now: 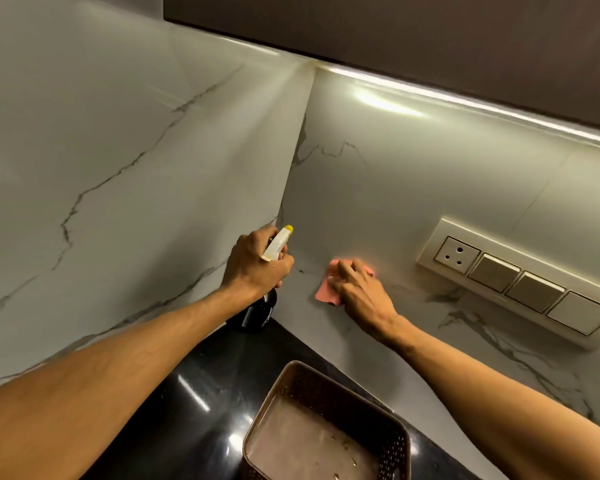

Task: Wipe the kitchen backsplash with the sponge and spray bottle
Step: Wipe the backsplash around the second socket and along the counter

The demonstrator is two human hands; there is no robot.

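The backsplash (413, 188) is white marble with grey veins and meets a side wall at a corner. My left hand (257, 263) grips a spray bottle (257, 313) with a dark body and a white, yellow-tipped nozzle (280, 242), held near the corner and pointing up at the wall. A little to its right, my right hand (361, 294) presses a pink sponge (324, 292) flat against the lower backsplash. The hand's fingers cover most of the sponge.
A switch and socket panel (520, 278) is set in the backsplash right of the sponge. A brown perforated basket (326, 427) stands on the black glossy counter (174, 410) below. A dark cabinet (395, 29) with a light strip hangs above.
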